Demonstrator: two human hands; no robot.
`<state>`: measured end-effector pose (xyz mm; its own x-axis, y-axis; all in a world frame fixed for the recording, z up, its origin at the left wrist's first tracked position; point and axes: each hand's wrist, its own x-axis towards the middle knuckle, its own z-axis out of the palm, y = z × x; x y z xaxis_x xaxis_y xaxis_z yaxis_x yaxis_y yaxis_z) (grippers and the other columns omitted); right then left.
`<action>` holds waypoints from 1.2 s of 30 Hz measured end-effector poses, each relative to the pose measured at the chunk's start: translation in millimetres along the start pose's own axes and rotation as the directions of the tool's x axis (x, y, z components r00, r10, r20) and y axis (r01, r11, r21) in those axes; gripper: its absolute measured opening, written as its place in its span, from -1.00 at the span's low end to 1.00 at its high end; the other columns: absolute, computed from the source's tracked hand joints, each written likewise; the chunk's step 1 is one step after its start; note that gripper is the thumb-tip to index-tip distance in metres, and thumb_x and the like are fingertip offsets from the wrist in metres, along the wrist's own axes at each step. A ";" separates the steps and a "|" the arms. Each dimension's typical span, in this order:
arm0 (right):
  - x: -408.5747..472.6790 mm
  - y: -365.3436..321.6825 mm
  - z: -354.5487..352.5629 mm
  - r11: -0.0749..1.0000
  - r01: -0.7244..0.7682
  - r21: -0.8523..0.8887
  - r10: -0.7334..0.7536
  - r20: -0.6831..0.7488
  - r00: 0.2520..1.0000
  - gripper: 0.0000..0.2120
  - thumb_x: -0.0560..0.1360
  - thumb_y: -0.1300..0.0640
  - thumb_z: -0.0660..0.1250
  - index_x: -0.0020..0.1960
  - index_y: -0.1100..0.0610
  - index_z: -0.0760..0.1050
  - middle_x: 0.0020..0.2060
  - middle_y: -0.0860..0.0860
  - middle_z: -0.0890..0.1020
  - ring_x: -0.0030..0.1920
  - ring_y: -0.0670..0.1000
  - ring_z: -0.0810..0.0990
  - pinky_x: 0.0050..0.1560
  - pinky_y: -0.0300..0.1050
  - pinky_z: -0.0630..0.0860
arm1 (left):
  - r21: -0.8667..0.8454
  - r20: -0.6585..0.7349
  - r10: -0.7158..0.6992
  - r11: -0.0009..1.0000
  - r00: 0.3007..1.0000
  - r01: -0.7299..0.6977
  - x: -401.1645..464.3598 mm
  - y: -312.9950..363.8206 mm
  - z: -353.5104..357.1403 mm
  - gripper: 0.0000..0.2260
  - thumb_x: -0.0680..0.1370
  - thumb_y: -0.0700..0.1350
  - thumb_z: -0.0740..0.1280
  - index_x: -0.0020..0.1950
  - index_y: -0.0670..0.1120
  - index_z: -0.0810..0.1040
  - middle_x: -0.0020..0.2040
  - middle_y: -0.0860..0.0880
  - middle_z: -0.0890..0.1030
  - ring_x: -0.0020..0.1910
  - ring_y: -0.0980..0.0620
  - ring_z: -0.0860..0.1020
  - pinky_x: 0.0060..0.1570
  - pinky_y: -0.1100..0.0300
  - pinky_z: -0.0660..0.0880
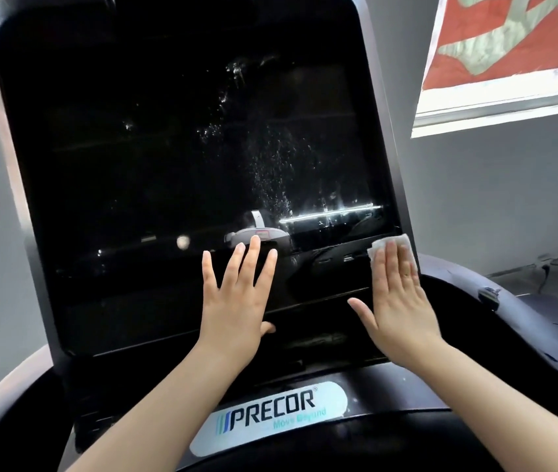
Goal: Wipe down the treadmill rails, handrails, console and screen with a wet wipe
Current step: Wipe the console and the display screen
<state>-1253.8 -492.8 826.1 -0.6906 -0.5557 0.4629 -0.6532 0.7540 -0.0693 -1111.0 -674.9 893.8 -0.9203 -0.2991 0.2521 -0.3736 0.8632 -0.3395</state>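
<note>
- Fingers (394, 264) of the right hand (398, 298) lie straight and together, pressing a white wet wipe (395, 242) flat under their tips.
- Left hand (236, 294) rests spread, fingers apart, holding nothing.
- Wipe sits at the lower right corner of the black screen (182, 148), droplets higher up the glass.

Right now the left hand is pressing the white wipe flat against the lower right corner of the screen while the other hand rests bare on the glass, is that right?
Not quite: the head view shows the right hand pressing the wipe there, and the left hand resting bare on the screen.
</note>
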 end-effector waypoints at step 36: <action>18.4 -133.3 4.8 0.980 0.199 0.015 -0.197 -0.088 0.977 -0.25 0.58 -0.28 -0.18 0.49 0.30 0.03 0.48 0.28 0.07 0.50 0.22 0.01 0.40 0.12 0.02 | -0.228 -0.133 -0.296 0.938 0.946 0.261 -101.6 -108.4 65.2 0.09 0.02 -0.02 0.67 0.42 -0.20 0.22 0.41 -0.40 0.21 0.36 -0.36 0.26 0.31 -0.34 0.11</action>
<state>-1181.0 -605.2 839.6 -0.5187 -0.6604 0.5431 -0.7821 0.6231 0.0107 -984.6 -764.6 845.9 -0.7447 -0.4840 0.4596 -0.5641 0.8244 -0.0459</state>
